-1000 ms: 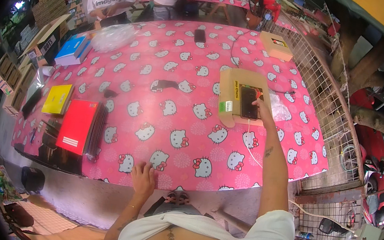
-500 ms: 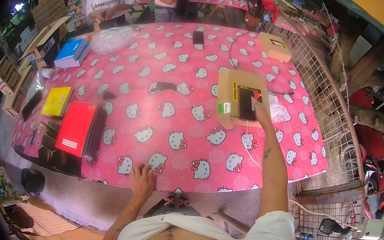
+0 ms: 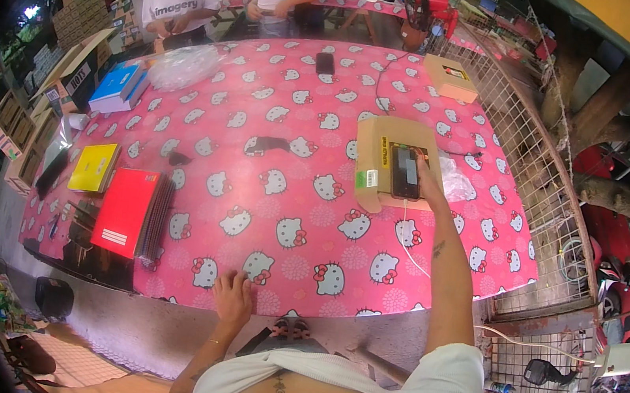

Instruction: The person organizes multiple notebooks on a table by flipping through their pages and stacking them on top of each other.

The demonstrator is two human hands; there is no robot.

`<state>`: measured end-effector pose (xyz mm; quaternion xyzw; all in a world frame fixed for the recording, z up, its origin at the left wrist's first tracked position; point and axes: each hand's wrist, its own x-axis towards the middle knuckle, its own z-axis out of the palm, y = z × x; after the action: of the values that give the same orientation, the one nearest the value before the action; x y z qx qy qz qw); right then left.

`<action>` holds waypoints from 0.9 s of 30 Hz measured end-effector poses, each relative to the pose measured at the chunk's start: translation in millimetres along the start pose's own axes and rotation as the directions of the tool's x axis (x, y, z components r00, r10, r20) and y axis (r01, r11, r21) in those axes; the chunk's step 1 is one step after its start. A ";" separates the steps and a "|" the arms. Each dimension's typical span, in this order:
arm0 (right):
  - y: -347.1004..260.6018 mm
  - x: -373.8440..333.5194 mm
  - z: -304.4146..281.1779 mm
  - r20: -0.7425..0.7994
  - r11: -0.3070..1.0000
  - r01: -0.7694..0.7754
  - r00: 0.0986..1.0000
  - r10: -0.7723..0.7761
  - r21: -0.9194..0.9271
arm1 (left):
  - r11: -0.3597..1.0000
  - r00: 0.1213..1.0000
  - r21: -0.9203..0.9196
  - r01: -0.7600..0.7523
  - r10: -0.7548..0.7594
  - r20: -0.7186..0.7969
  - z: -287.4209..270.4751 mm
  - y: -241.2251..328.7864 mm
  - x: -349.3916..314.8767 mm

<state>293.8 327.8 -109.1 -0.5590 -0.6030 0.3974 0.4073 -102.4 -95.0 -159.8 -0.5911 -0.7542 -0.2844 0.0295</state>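
On the right side of the pink patterned tablecloth (image 3: 273, 215), a smartphone (image 3: 405, 183) lies on an opened brown cardboard box (image 3: 374, 145). A white cable (image 3: 412, 255) runs from the phone's near end. My right hand (image 3: 428, 185) is at the phone's right edge, with one digit stretched over the lit screen. Its other fingers are hidden, so I cannot see whether they grip the phone. My left hand (image 3: 233, 295) rests at the table's near edge with its fingers bent a little and slightly apart, holding nothing.
Red notebooks (image 3: 124, 211), a yellow notebook (image 3: 94, 167) and blue books (image 3: 118, 86) sit at the left. Clear plastic (image 3: 185, 66), a dark phone-like object (image 3: 324, 63) and another box (image 3: 451, 78) lie farther back. Two people stand beyond; wire fencing (image 3: 535, 154) lines the right.
My right hand's digit has shifted slightly up the phone, and the screen shows a brighter picture. In the background, one person has turned and lowered a hand to the waist. My left hand stays put.
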 end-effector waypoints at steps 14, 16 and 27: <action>18.3 11.9 6.0 0.020 0.981 0.129 0.991 -0.133 0.143 | 1.000 1.000 0.022 0.017 -0.017 0.006 -0.5 -3.9 -3.5; -0.7 4.6 28.8 0.136 0.993 0.016 0.990 -0.032 0.114 | 0.997 0.998 0.058 0.059 -0.058 -0.007 -8.3 -12.6 -12.3; -6.9 1.0 27.4 0.117 0.992 0.022 0.993 -0.036 0.121 | 0.996 0.998 0.052 0.067 -0.067 0.006 -9.1 -11.9 -12.3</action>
<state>265.7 327.7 -112.2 -0.5000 -0.6093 0.4594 0.4094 -112.2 -111.6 -161.5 -0.5657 -0.7808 -0.2632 0.0325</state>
